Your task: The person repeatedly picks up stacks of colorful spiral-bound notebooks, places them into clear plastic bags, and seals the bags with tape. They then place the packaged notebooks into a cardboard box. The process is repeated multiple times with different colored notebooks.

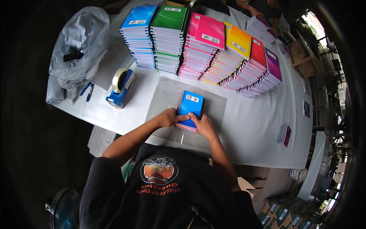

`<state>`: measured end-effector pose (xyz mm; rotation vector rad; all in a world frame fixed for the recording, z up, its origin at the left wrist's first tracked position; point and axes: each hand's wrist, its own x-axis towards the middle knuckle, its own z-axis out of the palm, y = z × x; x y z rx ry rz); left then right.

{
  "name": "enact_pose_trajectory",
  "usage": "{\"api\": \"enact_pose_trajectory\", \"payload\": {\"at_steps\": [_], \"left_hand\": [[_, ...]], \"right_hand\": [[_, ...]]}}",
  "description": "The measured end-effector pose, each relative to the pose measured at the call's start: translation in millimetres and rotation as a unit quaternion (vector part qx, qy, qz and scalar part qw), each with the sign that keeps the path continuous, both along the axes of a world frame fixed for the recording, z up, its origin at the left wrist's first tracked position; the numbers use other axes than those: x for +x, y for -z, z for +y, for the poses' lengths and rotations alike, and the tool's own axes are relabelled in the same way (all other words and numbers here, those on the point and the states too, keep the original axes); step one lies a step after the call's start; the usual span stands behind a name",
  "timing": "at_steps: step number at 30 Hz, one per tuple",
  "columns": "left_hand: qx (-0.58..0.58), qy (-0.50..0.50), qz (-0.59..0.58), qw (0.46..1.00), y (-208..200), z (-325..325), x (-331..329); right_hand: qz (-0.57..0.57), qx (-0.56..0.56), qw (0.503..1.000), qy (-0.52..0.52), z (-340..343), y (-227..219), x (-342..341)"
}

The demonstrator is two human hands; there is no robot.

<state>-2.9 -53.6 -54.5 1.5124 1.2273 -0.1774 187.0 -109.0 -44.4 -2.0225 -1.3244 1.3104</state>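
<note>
A small stack of spiral notebooks (pixel 191 105) with a blue cover on top lies in front of me, and a pink edge shows at its near end. My left hand (pixel 168 117) grips its left side, thumb across the blue cover. On the opposite side my right hand (pixel 204 124) is closed around the near right corner, its thumb meeting the left one. Under the stack a clear plastic sheet (pixel 216 102) is spread flat on the table. The fingers beneath the stack's edges are partly hidden.
Behind the sheet stand tall notebook stacks: blue (pixel 138 38), green (pixel 167 42), pink (pixel 206 32), yellow-orange (pixel 238 40), red (pixel 256 55) and purple (pixel 272 65). A blue tape dispenser (pixel 121 87), pens (pixel 88 91) and a plastic bag (pixel 82 42) sit left. Another person (pixel 267 11) works at far right.
</note>
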Motion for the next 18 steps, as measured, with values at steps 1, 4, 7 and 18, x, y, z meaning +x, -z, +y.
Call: {"api": "enact_pose_trajectory", "payload": {"at_steps": [1, 4, 7, 18], "left_hand": [[0.044, 0.028, 0.068, 0.996, -21, -2, 5], [0.121, 0.019, 0.174, 0.977, -69, -6, 16], [0.158, -0.175, -0.112, 0.965, -17, -7, 16], [0.216, -0.214, -0.35, 0.886, 28, -27, 29]], "right_hand": [[-0.06, -0.006, 0.998, -0.03, 0, -10, 1], [-0.141, 0.046, 0.988, -0.035, 0, -19, 8], [0.103, 0.184, 0.972, 0.102, -4, 9, 7], [0.224, 0.27, 0.929, 0.114, -6, 52, -19]]}}
